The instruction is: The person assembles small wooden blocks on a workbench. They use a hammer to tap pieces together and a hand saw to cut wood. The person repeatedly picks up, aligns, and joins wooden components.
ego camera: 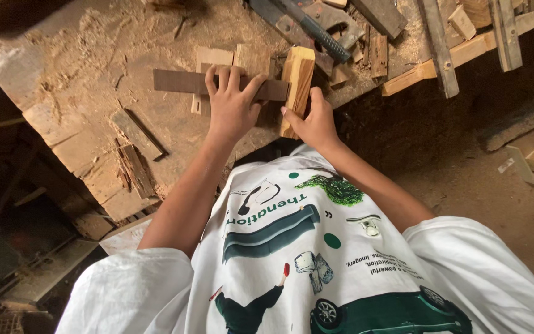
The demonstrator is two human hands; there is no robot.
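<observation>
Dark wooden strip (180, 81) lies flat across a worn, sawdust-covered workbench (81, 74), seen from above by the person working on it. Nearest the viewer is the person's white printed shirt (316, 260), with both bare forearms reaching forward to the bench edge. The left hand (231, 102) lies palm down on the strip, fingers spread wide and pressing it against the bench top. Just beside it, the right hand (314, 120) grips the lower end of a pale wooden block (296, 83), which stands on its side against the strip's right end and touches it. A lighter plank (208, 62) pokes out from under the strip behind the left fingers. Left of the hands, splintered slats (132, 148) lie on the bench. Farther off, beyond the block, a dark-handled tool (319, 34) rests among a heap of offcuts (403, 37). To the right the bench ends, with dirt floor (495, 185) and more scraps there.
</observation>
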